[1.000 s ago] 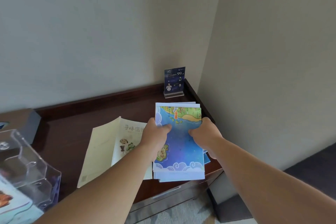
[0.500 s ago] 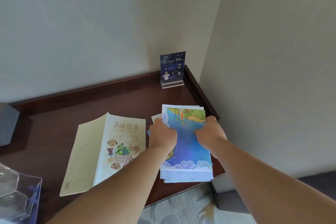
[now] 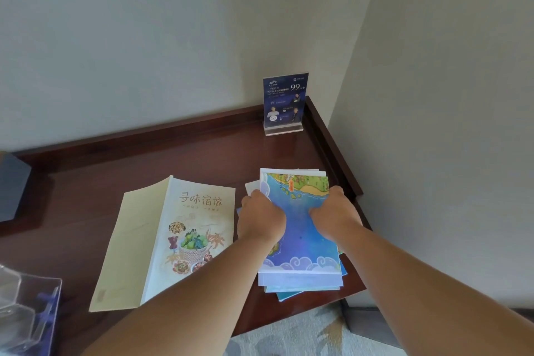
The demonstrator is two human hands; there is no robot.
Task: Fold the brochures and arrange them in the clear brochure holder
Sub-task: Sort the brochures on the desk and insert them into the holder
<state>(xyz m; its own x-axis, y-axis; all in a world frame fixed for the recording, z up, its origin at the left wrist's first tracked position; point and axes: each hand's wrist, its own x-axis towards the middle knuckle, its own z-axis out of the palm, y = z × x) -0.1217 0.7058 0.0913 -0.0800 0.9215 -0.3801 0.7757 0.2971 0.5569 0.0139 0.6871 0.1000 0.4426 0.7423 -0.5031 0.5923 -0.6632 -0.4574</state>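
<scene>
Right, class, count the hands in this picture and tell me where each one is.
2. The left hand grips the left edge of the blue brochure stack, and the right hand grips its right edge. No other hand shows in this view.

- The clear plastic brochure holder [image 3: 27, 309] is cut off by the left and bottom edges; I only get one corner.
- A grey block [image 3: 13, 185] at the left edge is mostly out of frame, and I can't identify it.
- On the stack of blue sea-map brochures [image 3: 302, 231], lower sheets show only as edges.
- My left hand [image 3: 261, 220] and right hand [image 3: 335, 217] curl over its sides, fingertips out of sight.
- My left forearm hides the lower right corner of the cream fruit-basket brochure [image 3: 187, 237].
- The small print on the dark blue card in its acrylic stand [image 3: 284, 98] is too small for me to read.
</scene>
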